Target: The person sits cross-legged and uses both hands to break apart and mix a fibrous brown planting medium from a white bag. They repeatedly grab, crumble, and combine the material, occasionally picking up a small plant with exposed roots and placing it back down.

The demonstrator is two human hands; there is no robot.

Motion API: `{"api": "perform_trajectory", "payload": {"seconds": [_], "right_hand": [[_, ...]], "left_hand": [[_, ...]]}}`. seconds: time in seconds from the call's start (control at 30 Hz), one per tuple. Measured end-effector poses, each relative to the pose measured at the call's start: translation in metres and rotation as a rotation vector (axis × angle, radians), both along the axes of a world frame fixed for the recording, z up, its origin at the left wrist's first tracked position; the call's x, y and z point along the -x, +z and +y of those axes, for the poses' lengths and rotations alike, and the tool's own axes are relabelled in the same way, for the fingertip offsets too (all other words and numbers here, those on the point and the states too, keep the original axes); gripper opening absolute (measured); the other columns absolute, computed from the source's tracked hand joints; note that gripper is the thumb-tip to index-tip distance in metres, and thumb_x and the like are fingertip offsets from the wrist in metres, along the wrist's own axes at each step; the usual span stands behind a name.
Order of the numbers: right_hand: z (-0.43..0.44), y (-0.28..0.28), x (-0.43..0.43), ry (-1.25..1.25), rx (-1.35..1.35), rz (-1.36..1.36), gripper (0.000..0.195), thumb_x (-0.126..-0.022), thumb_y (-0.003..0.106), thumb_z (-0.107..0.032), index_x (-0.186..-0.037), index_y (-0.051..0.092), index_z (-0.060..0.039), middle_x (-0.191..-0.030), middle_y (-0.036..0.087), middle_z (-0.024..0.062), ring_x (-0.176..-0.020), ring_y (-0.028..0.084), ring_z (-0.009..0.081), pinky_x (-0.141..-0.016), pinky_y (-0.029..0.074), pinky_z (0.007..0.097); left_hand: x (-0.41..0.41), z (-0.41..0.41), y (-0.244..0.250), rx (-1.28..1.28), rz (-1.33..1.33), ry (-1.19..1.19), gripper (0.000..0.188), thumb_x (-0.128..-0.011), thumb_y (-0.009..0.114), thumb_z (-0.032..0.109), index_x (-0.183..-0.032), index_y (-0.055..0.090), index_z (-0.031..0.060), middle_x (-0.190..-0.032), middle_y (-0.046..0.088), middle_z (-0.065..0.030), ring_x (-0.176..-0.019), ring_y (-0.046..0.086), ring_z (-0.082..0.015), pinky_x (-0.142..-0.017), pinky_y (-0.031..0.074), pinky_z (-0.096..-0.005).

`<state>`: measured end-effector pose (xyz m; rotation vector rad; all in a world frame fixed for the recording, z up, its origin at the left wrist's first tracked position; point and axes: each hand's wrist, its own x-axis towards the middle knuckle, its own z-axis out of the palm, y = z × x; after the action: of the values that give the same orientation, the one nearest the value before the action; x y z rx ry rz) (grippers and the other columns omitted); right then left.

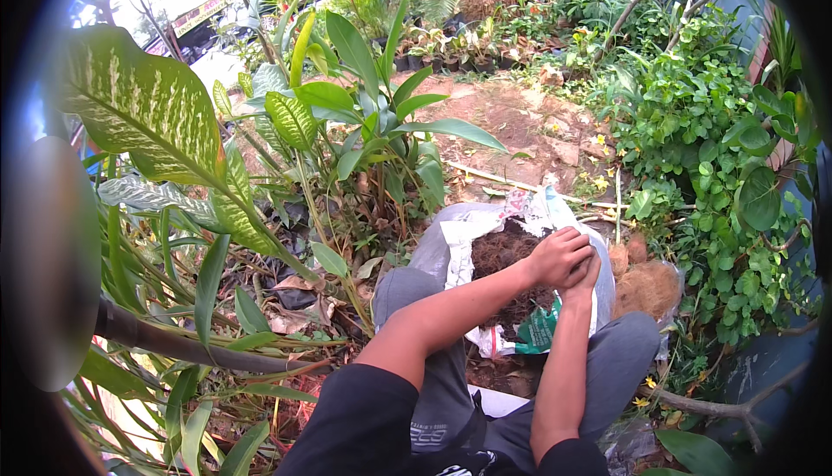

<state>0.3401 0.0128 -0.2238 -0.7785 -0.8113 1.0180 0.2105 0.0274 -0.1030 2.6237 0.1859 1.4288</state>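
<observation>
My left hand (560,257) and my right hand (583,279) are clasped together above the right side of an open white plastic sack (459,248). Dark brown fibrous material (500,252) fills the sack, which stands between my knees. Its rim is folded outward, with a green printed part (541,328) near me. The fingers of both hands overlap, and whether anything lies between them is hidden.
Coconut husk fibre (647,291) in clear plastic lies right of the sack. Thin sticks (494,178) lie beyond it on the soil. Broad-leaved plants (354,106) stand at left, leafy bushes (708,216) at right. A bare branch (708,404) reaches in at lower right.
</observation>
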Motion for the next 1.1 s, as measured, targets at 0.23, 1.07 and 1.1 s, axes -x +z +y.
{"api": "perform_trajectory", "payload": {"seconds": [0.23, 1.07, 1.1], "right_hand": [[-0.013, 0.060, 0.004, 0.306, -0.040, 0.614, 0.032, -0.098, 0.028, -0.026, -0.110, 0.053, -0.0109, -0.110, 0.058, 0.0049, -0.099, 0.057, 0.0170, -0.084, 0.048, 0.0324], [-0.019, 0.056, -0.008, 0.161, 0.084, 0.648, 0.034, -0.094, 0.037, -0.040, -0.106, 0.058, -0.0142, -0.106, 0.061, 0.0047, -0.096, 0.059, 0.0196, -0.081, 0.050, 0.0354], [-0.021, 0.060, -0.003, 0.167, 0.097, 0.647, 0.035, -0.094, 0.038, -0.040, -0.105, 0.058, -0.0142, -0.105, 0.061, 0.0046, -0.096, 0.059, 0.0195, -0.081, 0.050, 0.0352]], "left_hand": [[-0.005, -0.002, 0.008, 0.032, -0.065, 0.005, 0.029, -0.070, 0.063, 0.013, -0.096, 0.061, 0.0010, -0.099, 0.060, -0.0148, -0.099, 0.058, -0.0340, -0.091, 0.047, -0.0420], [-0.013, 0.001, 0.005, 0.034, -0.132, -0.031, 0.035, -0.071, 0.061, 0.013, -0.104, 0.061, 0.0021, -0.099, 0.057, -0.0155, -0.091, 0.058, -0.0338, -0.081, 0.048, -0.0421], [-0.012, 0.002, 0.003, 0.032, -0.132, -0.025, 0.035, -0.071, 0.061, 0.013, -0.105, 0.062, 0.0021, -0.098, 0.057, -0.0155, -0.090, 0.057, -0.0338, -0.081, 0.048, -0.0421]]}}
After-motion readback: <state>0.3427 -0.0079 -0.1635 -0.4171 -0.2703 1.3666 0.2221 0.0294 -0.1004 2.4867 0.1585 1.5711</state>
